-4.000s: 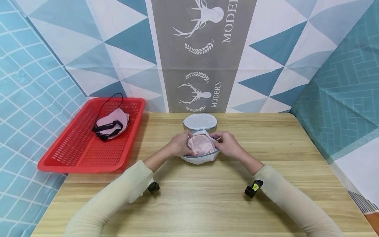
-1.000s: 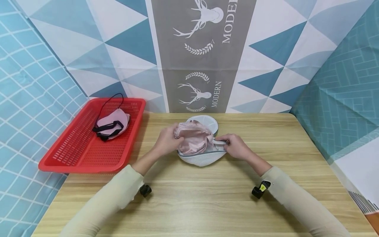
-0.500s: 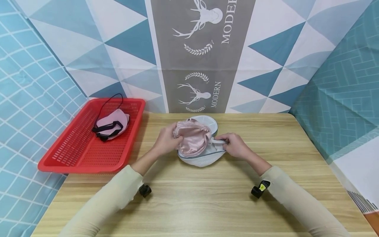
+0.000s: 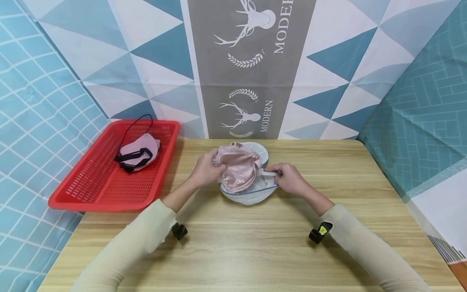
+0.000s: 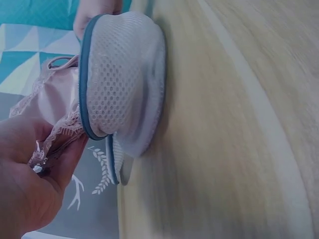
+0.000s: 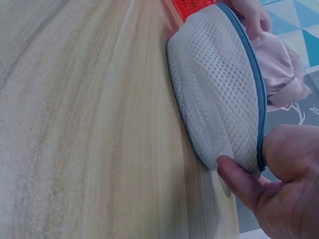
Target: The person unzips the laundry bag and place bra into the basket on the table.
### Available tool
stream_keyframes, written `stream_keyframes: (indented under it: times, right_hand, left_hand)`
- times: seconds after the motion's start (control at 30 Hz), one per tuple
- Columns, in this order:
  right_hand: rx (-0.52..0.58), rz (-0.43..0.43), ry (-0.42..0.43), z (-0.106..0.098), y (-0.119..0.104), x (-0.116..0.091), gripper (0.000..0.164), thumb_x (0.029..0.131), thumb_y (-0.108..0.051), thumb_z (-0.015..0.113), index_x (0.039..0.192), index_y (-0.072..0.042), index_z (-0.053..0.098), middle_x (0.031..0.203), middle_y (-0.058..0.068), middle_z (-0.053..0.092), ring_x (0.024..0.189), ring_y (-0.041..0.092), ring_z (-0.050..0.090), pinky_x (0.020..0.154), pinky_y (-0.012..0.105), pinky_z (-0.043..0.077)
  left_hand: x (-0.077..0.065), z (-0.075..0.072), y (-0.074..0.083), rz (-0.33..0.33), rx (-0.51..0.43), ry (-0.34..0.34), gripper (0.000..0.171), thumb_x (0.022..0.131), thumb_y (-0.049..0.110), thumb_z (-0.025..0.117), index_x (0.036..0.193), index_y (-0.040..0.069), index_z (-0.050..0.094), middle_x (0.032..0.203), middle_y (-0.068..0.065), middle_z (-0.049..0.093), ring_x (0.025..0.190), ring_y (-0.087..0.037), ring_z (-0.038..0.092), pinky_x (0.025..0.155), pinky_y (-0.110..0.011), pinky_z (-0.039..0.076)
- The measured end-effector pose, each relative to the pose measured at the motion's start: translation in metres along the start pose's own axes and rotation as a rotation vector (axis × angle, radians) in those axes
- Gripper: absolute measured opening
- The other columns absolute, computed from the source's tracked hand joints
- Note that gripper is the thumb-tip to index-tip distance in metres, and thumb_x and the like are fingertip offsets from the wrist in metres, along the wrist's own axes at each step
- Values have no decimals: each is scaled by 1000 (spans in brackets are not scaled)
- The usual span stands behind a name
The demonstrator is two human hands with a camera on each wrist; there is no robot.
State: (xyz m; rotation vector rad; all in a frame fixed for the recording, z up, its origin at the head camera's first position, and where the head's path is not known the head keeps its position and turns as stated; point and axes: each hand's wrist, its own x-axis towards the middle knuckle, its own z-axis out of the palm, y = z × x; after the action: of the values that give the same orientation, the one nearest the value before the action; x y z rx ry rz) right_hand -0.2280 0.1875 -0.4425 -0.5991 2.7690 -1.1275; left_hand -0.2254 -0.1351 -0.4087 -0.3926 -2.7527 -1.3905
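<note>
A pink satin bra with lace trim rises partly out of a white mesh laundry bag at the middle of the table. My left hand pinches its lace edge between thumb and fingers, left of the bag. In the left wrist view the lace shows between the fingertips, beside the bag's blue-grey zip. My right hand grips the bag's right end, thumb on the mesh in the right wrist view. The bag's round lid lies folded back behind the bra. The bra's lower part is hidden inside the bag.
A red perforated basket stands at the left, overhanging the table's edge. Inside it lies a pink padded piece with black straps. The wooden table meets a patterned backdrop behind the bag.
Since four seconds ago, my left hand has moved left, raising the bra's lace edge from the bag. My right hand has shifted right along the bag. Over the last second little has moved.
</note>
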Motion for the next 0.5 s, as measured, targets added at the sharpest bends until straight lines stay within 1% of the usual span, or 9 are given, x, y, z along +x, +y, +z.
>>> stream_keyframes:
  times: [0.2, 0.3, 0.4, 0.5]
  right_hand:
    - [-1, 8, 2, 0, 1, 0, 51, 88, 16, 57, 132, 4, 80, 134, 30, 78, 92, 25, 67, 71, 23, 51]
    - [4, 5, 4, 1, 0, -1, 51, 88, 16, 57, 131, 4, 80, 134, 31, 78, 89, 24, 67, 69, 22, 50]
    - [14, 1, 1, 1, -1, -2, 51, 87, 16, 55, 131, 5, 79, 135, 33, 77, 86, 23, 65, 65, 21, 49]
    - [18, 1, -1, 1, -2, -2, 52, 87, 17, 55, 131, 6, 79, 135, 34, 76, 84, 21, 64, 63, 21, 48]
  left_hand:
    - [5, -5, 6, -14, -30, -10, 55, 98, 4, 75, 151, -3, 63, 140, -27, 77, 123, -35, 74, 111, -51, 64]
    - [6, -9, 10, -28, -64, -20, 55, 98, 2, 76, 151, -3, 63, 138, -27, 77, 117, -36, 77, 106, -50, 67]
    - [8, -13, 13, -36, -78, -21, 58, 98, 1, 76, 153, -2, 61, 137, -28, 77, 111, -36, 79, 99, -44, 70]
    - [9, -17, 15, -24, -73, -12, 57, 98, 1, 76, 153, -3, 62, 136, -29, 77, 109, -34, 78, 95, -38, 69]
